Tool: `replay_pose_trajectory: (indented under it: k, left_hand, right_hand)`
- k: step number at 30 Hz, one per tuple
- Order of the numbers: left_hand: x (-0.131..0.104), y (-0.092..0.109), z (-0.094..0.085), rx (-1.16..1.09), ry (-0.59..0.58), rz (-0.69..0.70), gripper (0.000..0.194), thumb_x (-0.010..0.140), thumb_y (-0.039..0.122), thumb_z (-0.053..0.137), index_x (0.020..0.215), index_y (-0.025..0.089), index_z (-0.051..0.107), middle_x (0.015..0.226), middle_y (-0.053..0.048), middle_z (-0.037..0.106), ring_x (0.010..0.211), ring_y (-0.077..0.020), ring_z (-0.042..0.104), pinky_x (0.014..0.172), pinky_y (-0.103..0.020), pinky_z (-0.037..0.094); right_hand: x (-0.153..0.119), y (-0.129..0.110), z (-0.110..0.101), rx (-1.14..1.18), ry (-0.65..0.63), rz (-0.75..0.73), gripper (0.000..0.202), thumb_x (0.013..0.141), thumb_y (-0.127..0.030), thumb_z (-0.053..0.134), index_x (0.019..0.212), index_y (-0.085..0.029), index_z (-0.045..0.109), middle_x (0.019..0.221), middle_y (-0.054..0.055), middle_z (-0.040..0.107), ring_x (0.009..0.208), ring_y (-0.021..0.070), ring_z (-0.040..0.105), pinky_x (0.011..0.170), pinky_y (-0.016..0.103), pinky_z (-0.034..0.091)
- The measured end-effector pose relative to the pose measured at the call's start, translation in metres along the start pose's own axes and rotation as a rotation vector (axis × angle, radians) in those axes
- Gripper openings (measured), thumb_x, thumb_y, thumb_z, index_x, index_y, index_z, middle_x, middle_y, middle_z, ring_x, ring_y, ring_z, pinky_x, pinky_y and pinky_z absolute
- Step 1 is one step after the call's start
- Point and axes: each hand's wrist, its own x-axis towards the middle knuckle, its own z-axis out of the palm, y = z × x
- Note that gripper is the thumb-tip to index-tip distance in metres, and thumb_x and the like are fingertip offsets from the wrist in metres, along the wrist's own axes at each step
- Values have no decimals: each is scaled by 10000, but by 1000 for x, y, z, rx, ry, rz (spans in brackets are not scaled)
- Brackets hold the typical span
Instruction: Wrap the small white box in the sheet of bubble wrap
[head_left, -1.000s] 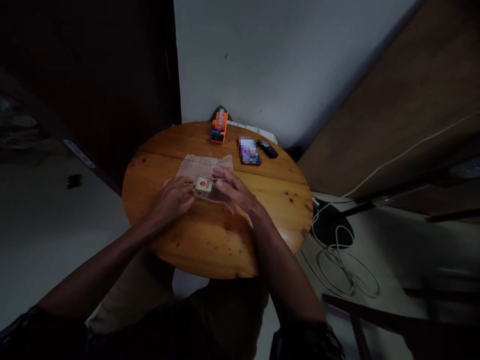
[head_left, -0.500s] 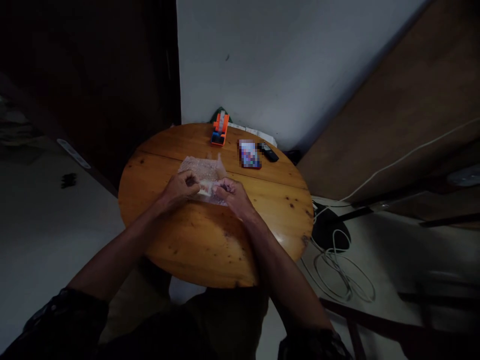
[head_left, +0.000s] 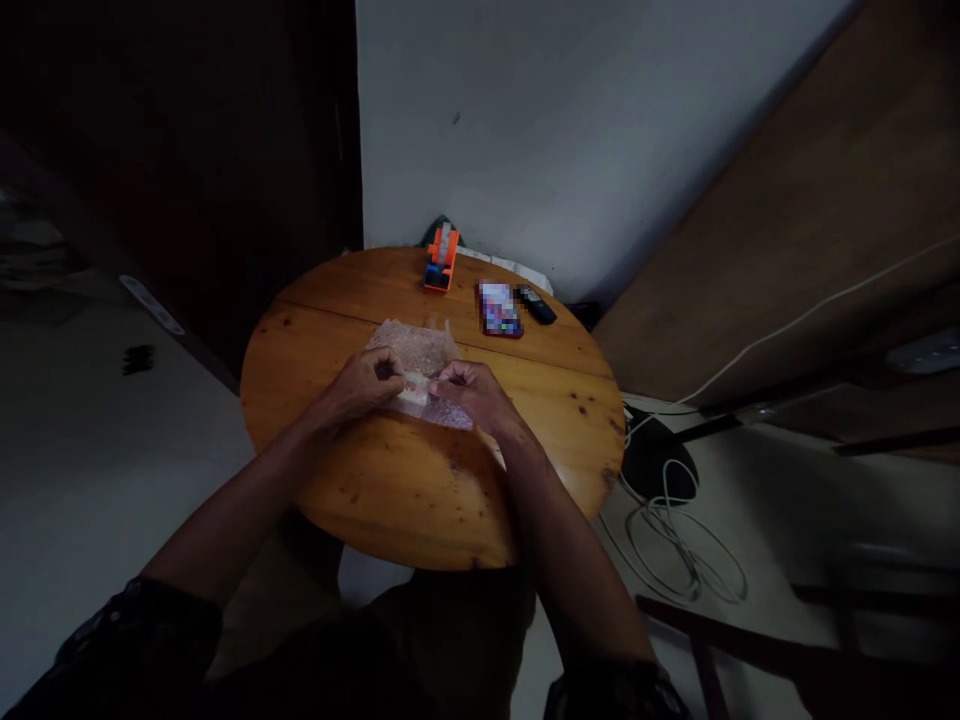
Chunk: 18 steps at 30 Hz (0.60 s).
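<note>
A sheet of bubble wrap [head_left: 415, 345] lies on the round wooden table [head_left: 390, 500]. Over its near part is a small whitish piece with faint reddish marks [head_left: 414, 388]; its exact kind is not clear. My left hand [head_left: 365, 382] pinches the left end of this piece between thumb and fingers. At the opposite end my right hand [head_left: 474, 392] is closed, thumb against fingers, also on the piece. The fingertips hide both its ends. Part of the bubble wrap shows under and in front of my right hand.
An orange and blue tape dispenser [head_left: 441, 258] stands at the table's back edge. Right of it lie a blurred-out flat item, perhaps a phone [head_left: 499, 308], and a black remote control [head_left: 536, 304]. A pale cable [head_left: 675, 545] coils on the floor at right; a wall rises behind.
The bubble wrap and the whitish piece have shifted slightly toward me and to the right. My right hand has moved a little right; both hands keep their pinch.
</note>
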Motion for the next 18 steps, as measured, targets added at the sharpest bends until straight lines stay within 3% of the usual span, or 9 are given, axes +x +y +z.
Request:
replay_pose_trajectory:
  k: [5,10,18]
  left_hand:
    - [-1,1,2,15,17,36,270,647,413,685,688,191,538,917,-47,712,780,-163,608,691,-267,469]
    - [-1,-3,3,29,29,56,260,688,429,647,690,193,537,779,-30,671,670,-142,548,595,-250,416]
    - [-1,-4,3,34,51,74,216,695,380,635,681,197,520,748,-20,663,672,-142,568,588,-240,424]
  right_hand:
    - [0,1,1,-15,14,-19,403,634,-543,781,652,-187,593,603,-44,509,564,96,396,525,233,293]
    - [-1,0,5,-30,18,-50,428,647,-568,770,656,-189,572,616,-45,491,562,94,385,537,243,293]
    - [-4,-6,6,-27,41,-18,465,647,-600,767,648,-197,533,585,-60,439,546,84,344,513,235,270]
